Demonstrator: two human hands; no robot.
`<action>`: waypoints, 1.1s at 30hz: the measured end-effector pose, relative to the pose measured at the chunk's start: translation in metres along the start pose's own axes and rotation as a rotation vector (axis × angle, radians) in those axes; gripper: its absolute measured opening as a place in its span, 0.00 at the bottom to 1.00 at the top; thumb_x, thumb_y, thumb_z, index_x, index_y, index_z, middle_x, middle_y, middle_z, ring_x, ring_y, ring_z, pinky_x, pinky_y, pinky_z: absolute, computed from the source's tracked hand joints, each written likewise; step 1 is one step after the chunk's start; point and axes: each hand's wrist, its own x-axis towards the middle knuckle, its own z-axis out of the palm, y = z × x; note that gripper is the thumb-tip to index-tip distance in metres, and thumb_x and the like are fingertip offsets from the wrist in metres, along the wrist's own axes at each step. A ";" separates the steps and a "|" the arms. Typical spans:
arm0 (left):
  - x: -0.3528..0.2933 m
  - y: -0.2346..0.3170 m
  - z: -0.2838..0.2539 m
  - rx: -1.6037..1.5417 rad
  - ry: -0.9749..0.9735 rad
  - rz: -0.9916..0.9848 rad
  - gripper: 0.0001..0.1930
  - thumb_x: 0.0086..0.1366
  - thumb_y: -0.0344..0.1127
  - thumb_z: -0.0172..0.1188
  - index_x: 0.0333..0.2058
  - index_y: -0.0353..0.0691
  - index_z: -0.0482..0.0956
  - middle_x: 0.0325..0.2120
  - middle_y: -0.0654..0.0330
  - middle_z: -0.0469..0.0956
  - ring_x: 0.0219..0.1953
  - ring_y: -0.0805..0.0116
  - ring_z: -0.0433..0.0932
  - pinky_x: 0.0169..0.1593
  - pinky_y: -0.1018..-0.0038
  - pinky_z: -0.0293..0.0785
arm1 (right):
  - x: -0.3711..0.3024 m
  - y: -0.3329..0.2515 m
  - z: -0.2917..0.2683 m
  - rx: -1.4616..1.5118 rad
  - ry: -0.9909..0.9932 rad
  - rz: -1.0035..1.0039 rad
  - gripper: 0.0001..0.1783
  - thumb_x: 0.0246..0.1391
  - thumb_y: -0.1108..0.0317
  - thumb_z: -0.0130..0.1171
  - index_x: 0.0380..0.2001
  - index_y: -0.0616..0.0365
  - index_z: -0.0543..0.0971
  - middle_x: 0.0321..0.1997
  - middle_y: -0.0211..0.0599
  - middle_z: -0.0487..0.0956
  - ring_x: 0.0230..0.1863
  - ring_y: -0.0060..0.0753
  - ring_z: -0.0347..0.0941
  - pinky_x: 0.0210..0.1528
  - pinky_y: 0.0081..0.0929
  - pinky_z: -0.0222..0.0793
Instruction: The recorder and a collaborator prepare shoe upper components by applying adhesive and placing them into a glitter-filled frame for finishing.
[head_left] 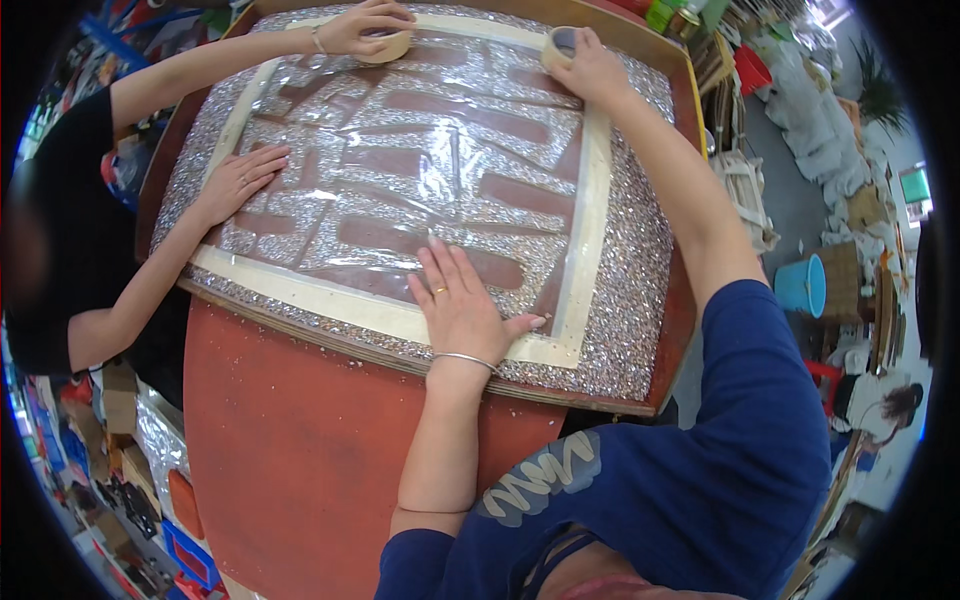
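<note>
A clear plastic stencil sheet (400,160) with cut-out shapes lies over a bed of glittering chips (630,300), its edges bordered by pale masking tape (590,230). My left hand (458,312) rests flat on the sheet's near right corner, fingers spread. At the far right corner, my right hand (597,72) grips a roll of masking tape (559,46). Across the left side, a co-worker's hand (243,182) presses on the sheet's left edge. Their other hand (372,28) holds a second tape roll (388,46) at the far edge.
A wooden tray (683,330) with raised rims surrounds the chips, standing on a red table (290,450). The co-worker in black (75,220) stands at the left. On the right are a blue bucket (800,287), a red bucket (752,70) and another person (880,405) farther off.
</note>
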 end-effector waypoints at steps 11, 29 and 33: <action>-0.002 -0.004 0.006 -0.039 0.033 -0.019 0.65 0.39 0.70 0.64 0.62 0.19 0.48 0.64 0.32 0.43 0.68 0.38 0.37 0.67 0.46 0.33 | 0.050 -0.213 0.032 0.103 -0.029 -0.269 0.46 0.47 0.40 0.53 0.58 0.68 0.62 0.61 0.54 0.64 0.53 0.54 0.71 0.55 0.38 0.68; 0.008 -0.015 0.010 -0.042 -0.053 0.016 0.59 0.51 0.64 0.61 0.63 0.19 0.42 0.66 0.32 0.35 0.69 0.38 0.30 0.68 0.49 0.30 | -0.067 -0.145 -0.033 0.275 -0.109 -0.373 0.47 0.42 0.52 0.65 0.62 0.62 0.59 0.62 0.54 0.65 0.50 0.58 0.71 0.53 0.42 0.68; 0.014 -0.029 0.010 -0.187 -0.120 0.031 0.43 0.61 0.37 0.55 0.64 0.23 0.37 0.65 0.30 0.36 0.69 0.37 0.30 0.68 0.51 0.27 | -0.162 -0.115 -0.072 0.376 -0.262 -0.497 0.48 0.41 0.60 0.65 0.63 0.67 0.55 0.63 0.57 0.62 0.54 0.57 0.68 0.57 0.41 0.65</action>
